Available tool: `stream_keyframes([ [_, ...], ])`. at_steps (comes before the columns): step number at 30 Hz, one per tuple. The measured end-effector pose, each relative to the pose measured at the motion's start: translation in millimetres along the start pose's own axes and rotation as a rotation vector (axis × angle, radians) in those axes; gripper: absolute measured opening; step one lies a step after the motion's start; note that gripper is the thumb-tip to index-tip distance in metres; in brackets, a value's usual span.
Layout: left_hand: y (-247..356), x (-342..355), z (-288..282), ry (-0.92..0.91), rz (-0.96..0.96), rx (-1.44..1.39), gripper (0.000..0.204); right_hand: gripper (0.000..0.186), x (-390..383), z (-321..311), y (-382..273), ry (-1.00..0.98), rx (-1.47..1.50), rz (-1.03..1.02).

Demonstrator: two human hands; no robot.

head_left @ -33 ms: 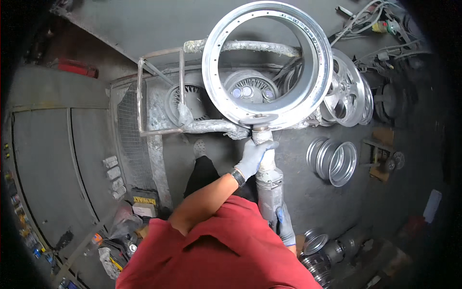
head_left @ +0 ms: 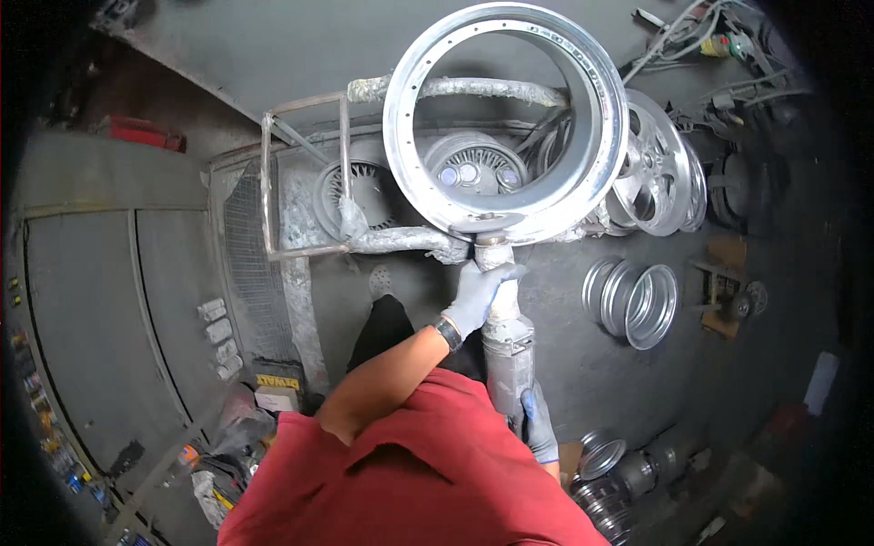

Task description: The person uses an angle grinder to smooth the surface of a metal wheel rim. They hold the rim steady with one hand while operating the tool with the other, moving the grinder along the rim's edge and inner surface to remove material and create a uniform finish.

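Your left hand (head_left: 477, 296): fingers wrapped round power tool (head_left: 512, 369) | your right hand (head_left: 540, 423): fingers round its rear | large rim (head_left: 598, 155) blocks part of padded bar (head_left: 492, 87) | loose rims (head_left: 651, 309) rightward

the tool (head_left: 512, 371) partly hides the right hand (head_left: 540, 426).

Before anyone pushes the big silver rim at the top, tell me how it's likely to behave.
The rim should probably stay stiff, since it looks like a solid metal ring. Its round outline suggests it could roll if nudged sideways. The bright, smooth surface may make it somewhat slippery.
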State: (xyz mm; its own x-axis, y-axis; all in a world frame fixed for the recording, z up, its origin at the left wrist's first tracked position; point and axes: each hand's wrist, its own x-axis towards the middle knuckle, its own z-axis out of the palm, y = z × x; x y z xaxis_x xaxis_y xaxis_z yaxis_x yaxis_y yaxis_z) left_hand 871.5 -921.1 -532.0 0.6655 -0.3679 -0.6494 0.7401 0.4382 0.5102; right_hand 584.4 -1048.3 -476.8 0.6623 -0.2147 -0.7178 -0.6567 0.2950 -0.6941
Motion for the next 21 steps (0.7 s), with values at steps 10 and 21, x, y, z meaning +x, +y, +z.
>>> stream_keyframes([
  [10,55.7,4.6,-32.3,-0.026,0.204,0.152,0.029,0.069,32.0,63.9,10.4,-0.054,-0.085,-0.156],
  [21,-30.7,9.1,17.7,0.108,0.082,0.171,0.025,0.052,32.7,-89.2,81.2,-0.036,-0.326,-0.006],
])
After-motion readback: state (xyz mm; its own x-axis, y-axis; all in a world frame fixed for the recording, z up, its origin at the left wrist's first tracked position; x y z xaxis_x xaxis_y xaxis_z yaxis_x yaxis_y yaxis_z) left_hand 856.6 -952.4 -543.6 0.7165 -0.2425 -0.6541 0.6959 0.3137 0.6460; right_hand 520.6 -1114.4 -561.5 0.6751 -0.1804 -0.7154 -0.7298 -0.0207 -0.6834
